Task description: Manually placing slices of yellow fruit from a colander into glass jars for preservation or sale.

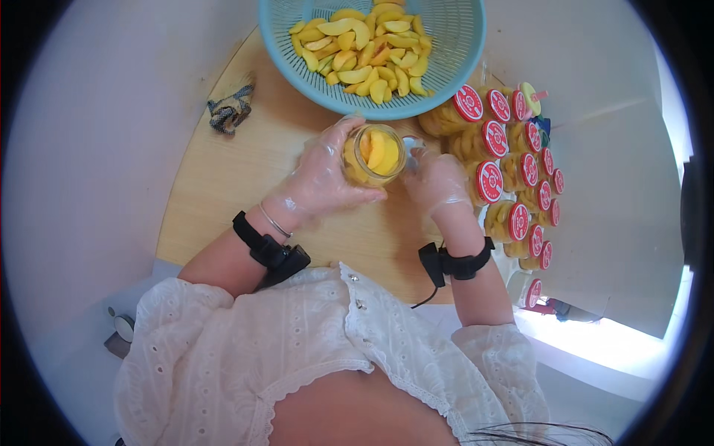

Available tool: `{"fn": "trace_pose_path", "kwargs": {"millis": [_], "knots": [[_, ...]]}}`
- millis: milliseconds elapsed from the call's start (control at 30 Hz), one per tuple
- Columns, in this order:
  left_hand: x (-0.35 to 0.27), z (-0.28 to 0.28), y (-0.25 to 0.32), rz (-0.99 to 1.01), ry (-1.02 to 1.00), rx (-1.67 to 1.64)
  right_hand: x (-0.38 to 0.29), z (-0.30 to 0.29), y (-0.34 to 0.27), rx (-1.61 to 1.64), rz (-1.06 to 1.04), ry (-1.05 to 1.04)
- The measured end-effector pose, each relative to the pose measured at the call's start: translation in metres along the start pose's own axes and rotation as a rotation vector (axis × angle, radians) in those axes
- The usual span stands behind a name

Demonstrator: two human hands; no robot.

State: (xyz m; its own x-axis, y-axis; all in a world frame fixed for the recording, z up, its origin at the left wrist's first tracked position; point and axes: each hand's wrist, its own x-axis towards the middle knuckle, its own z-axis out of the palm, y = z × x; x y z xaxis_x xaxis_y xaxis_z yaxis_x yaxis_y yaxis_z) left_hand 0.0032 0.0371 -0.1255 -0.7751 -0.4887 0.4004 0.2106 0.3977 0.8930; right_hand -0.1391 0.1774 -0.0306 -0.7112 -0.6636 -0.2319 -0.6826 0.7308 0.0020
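Observation:
My left hand, in a clear plastic glove, is closed around an open glass jar that holds yellow peach slices. Just right of the jar is my right hand, gloved likewise, its fingers curled at a pale object with a bit of red at its top; the fingers partly hide it, and I cannot tell what it is. Beyond both hands stands a light-blue plastic colander with many peach slices in it.
Several glass jars of peach slices with red lids crowd the right side of the wooden table. A crumpled checked cloth lies at the left edge. A lime-green round item shows behind the jars.

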Motion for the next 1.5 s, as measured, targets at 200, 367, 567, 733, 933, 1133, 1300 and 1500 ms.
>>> {"fn": "trace_pose_path", "kwargs": {"millis": [200, 367, 567, 733, 933, 1133, 1300, 1500], "knots": [[0.002, -0.002, -0.001, -0.070, -0.053, -0.074, -0.002, 0.023, -0.001, -0.149, 0.001, -0.068], [0.004, -0.002, 0.001, -0.052, -0.041, -0.072, -0.008, 0.019, 0.020, 0.095, -0.056, 0.062], [0.002, -0.005, -0.003, -0.066, -0.053, -0.087, -0.035, -0.022, 0.007, 1.421, -0.103, 0.409], [0.003, -0.005, -0.008, -0.097, -0.101, -0.072, -0.037, -0.029, -0.020, 1.452, -0.113, 0.110], [0.007, -0.005, 0.000, -0.102, -0.093, -0.093, -0.010, -0.003, -0.021, 0.806, -0.341, 0.384], [0.009, -0.008, 0.013, -0.131, -0.080, -0.065, -0.017, -0.007, -0.032, 0.511, -0.607, 0.523], [0.003, -0.008, -0.003, -0.028, -0.077, -0.069, -0.025, -0.017, -0.052, 0.334, -0.674, 0.392], [0.005, -0.014, 0.009, 0.008, -0.208, -0.166, -0.016, -0.013, -0.041, 0.381, -0.720, 0.378]]}}
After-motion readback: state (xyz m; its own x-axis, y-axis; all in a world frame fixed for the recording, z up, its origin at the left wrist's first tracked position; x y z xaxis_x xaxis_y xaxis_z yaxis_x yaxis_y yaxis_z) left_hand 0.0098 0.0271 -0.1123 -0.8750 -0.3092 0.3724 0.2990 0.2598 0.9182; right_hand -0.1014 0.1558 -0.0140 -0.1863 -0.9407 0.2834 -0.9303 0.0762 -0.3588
